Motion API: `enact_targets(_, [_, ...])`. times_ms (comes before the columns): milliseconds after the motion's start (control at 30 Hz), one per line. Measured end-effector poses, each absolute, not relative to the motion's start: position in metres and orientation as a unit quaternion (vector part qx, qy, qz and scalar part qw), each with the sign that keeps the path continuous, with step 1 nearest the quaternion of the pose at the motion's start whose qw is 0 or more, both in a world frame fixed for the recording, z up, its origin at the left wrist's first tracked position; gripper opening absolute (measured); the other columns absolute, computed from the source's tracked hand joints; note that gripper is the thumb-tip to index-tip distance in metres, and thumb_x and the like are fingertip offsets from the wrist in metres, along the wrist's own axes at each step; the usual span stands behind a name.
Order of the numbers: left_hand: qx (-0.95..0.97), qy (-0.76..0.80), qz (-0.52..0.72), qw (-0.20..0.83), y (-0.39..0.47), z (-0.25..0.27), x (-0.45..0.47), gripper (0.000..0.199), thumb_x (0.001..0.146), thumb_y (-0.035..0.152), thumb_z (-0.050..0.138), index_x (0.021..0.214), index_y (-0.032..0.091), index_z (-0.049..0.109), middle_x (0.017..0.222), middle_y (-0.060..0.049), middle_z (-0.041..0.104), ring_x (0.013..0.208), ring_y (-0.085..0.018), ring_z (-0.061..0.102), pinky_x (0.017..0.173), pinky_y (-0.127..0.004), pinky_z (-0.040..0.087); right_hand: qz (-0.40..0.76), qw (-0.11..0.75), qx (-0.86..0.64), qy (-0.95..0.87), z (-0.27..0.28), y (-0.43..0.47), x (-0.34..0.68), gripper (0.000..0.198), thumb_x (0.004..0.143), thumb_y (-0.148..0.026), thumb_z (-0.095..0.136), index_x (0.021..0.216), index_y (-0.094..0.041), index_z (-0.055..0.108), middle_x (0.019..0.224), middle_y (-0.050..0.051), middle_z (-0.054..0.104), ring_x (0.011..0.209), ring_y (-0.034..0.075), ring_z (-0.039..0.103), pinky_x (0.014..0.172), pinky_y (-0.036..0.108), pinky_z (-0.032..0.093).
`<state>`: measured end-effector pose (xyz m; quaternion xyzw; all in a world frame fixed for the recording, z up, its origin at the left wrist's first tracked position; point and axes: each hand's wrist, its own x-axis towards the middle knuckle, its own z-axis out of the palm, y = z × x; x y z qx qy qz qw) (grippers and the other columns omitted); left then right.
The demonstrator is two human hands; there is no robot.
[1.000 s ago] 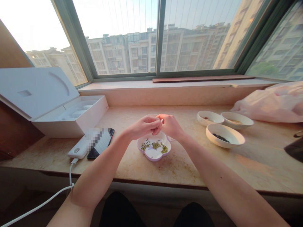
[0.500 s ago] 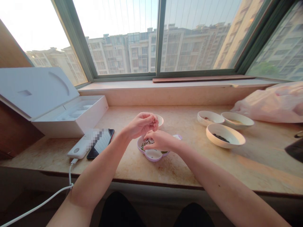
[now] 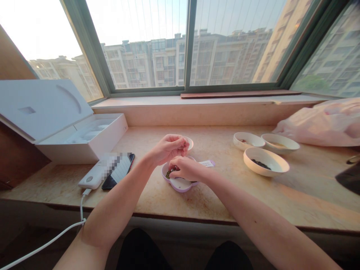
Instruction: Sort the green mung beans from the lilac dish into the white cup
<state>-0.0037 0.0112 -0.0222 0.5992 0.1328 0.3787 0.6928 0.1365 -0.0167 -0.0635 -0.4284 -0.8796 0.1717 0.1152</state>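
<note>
A lilac-rimmed, lobed dish [image 3: 181, 188] sits before me on the counter, with small green beans [image 3: 168, 173] in its left compartment. My right hand [image 3: 185, 168] reaches into the dish from the right, fingers and thumb bent together at the beans. What lies between its fingertips is too small to make out. Just above and behind it, my left hand [image 3: 170, 147] hovers palm inward with its fingers curled closed; anything inside is hidden. Behind the left hand stands a white bowl [image 3: 190, 143], mostly covered. A labelled tab [image 3: 207, 164] sticks out at the dish's right.
Three white bowls with dark or pale contents stand at right, the nearest bowl [image 3: 266, 169] holding black bits. Beyond them lies a plastic bag [image 3: 323, 122]. On the left are an open white box [image 3: 111, 129], a power bank [image 3: 91, 179] with a cable, and a phone [image 3: 118, 174].
My right hand has moved slightly left and its fingers have drawn in at the green beans, baring the labelled tab more. The left hand stays nearly still, fingers curled.
</note>
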Motion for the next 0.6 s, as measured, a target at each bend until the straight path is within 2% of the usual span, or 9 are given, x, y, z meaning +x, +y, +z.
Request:
enact_targets(67, [0.601,0.146,0.399,0.677,0.013,-0.023,-0.002,0.041,0.076,0.049,0.082,0.071,0.012,0.064,0.065,0.0,0.059,0.06,-0.007,0.052,0.058,-0.021,0.039,0.178,0.125,-0.422,-0.88,-0.063,-0.017,0.135,0.005,0.083,-0.022,0.071,0.081,-0.021,0.075,0.071,0.0,0.068,0.066,0.015,0.058,0.061,0.027,0.035])
enact_targets(167, [0.602,0.186,0.443,0.637,0.021,-0.028,0.002,0.035,0.077,0.044,0.081,0.074,0.012,0.067,0.065,0.001,0.059,0.062,-0.007,0.05,0.061,-0.021,0.04,0.186,0.144,-0.411,-0.881,-0.066,-0.015,0.134,0.009,0.083,-0.019,0.069,0.076,-0.02,0.075,0.077,0.001,0.07,0.068,0.015,0.059,0.061,0.027,0.036])
enact_targets(300, [0.625,0.267,0.474,0.56,0.038,-0.042,0.005,0.023,0.079,0.034,0.076,0.083,0.012,0.071,0.07,0.0,0.063,0.065,-0.008,0.054,0.067,-0.024,0.045,0.181,0.143,-0.41,-0.883,-0.072,-0.009,0.135,0.007,0.083,-0.02,0.068,0.08,-0.021,0.075,0.088,0.003,0.073,0.076,0.018,0.063,0.063,0.029,0.038])
enact_targets(367, [0.668,0.324,0.47,0.478,0.046,-0.05,0.005,0.015,0.081,0.027,0.072,0.086,0.013,0.073,0.076,-0.003,0.068,0.071,-0.012,0.059,0.072,-0.027,0.048,0.171,0.128,-0.423,-0.881,-0.073,-0.007,0.136,0.007,0.083,-0.022,0.068,0.082,-0.021,0.075,0.085,0.004,0.072,0.072,0.019,0.061,0.06,0.03,0.036])
enact_targets(433, [0.729,0.379,0.449,0.35,0.051,-0.056,0.004,0.008,0.083,0.02,0.068,0.083,0.015,0.074,0.084,-0.005,0.073,0.079,-0.015,0.063,0.081,-0.03,0.049,0.165,0.116,-0.429,-0.881,-0.073,-0.007,0.136,0.008,0.084,-0.023,0.067,0.082,-0.021,0.075,0.079,0.005,0.071,0.068,0.019,0.059,0.057,0.031,0.035])
enact_targets(500, [0.778,0.41,0.412,0.238,0.054,-0.06,0.003,0.012,0.085,0.017,0.063,0.082,0.016,0.075,0.09,-0.005,0.075,0.084,-0.017,0.066,0.087,-0.032,0.049,0.167,0.111,-0.423,-0.884,-0.073,-0.006,0.135,0.009,0.084,-0.021,0.067,0.081,-0.021,0.075,0.077,0.004,0.07,0.067,0.018,0.059,0.057,0.031,0.035])
enact_targets(600, [0.808,0.431,0.37,0.155,0.059,-0.065,-0.001,0.019,0.088,0.016,0.058,0.085,0.018,0.076,0.093,-0.006,0.076,0.087,-0.019,0.067,0.089,-0.033,0.05,0.164,0.103,-0.415,-0.889,-0.072,-0.007,0.135,0.008,0.085,-0.022,0.068,0.08,-0.02,0.074,0.08,0.004,0.069,0.069,0.017,0.059,0.061,0.029,0.038])
